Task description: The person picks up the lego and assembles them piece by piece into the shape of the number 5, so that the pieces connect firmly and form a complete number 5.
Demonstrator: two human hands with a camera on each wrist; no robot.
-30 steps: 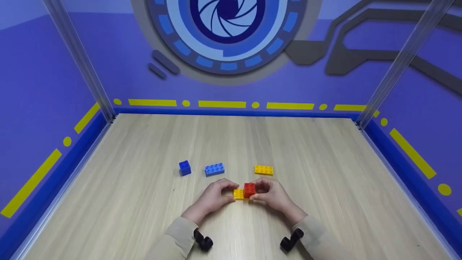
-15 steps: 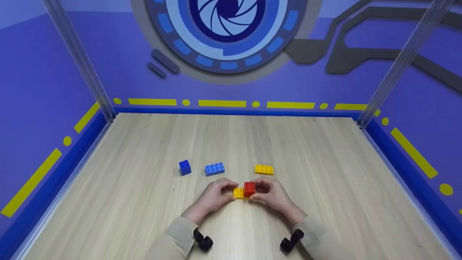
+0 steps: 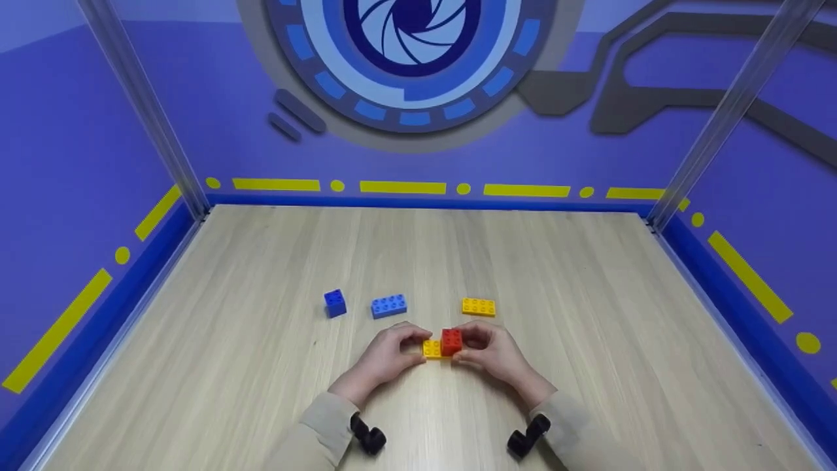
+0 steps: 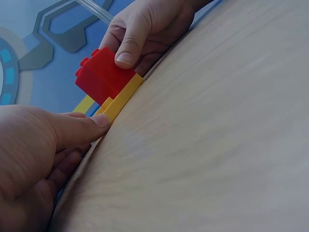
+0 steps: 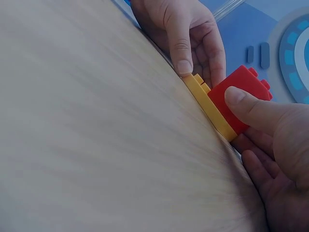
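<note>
A flat yellow building brick (image 3: 431, 349) lies on the table between my hands. On its right half sits a taller red building brick (image 3: 451, 341), studs up. My left hand (image 3: 390, 354) pinches the yellow brick's left end between thumb and fingers; in the left wrist view the thumb presses its near side. My right hand (image 3: 495, 352) grips the red brick, its thumb (image 5: 236, 96) on the near face and the fingers behind. Both wrist views show the red brick seated against the yellow one, whose bare studs (image 5: 203, 83) show beside it.
Behind the hands on the wooden table (image 3: 418, 255) lie a dark blue brick (image 3: 335, 304), a lighter blue long brick (image 3: 389, 306) and a second flat yellow brick (image 3: 478, 307). Blue-purple panels (image 3: 418, 163) enclose the back and sides.
Both hands keep their hold on the two bricks, with barely any movement. The other bricks stay where they were.
</note>
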